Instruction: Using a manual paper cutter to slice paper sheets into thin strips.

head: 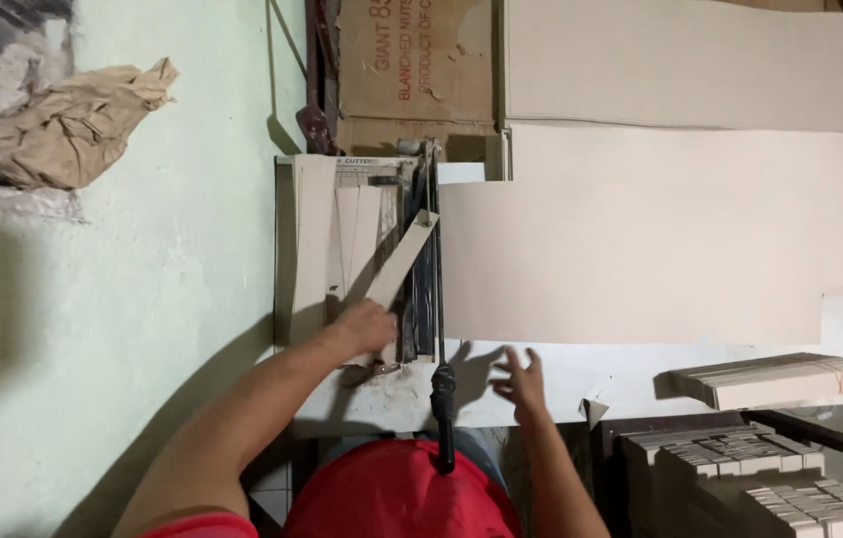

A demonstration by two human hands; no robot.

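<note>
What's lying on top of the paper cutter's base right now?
On the cutter base lies a tilted narrow cardboard strip, its near end under the left hand. A paler sheet covers the base's left part, hiding the board beneath.

Plain beige card sheet (661, 239), black-handled cutter lever (441, 399), crumpled tan paper (73, 120), pale green wall (142, 299), red shirt (392, 493).

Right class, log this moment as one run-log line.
left hand: holds card strip on paper cutter | right hand: open, by lever handle
</note>
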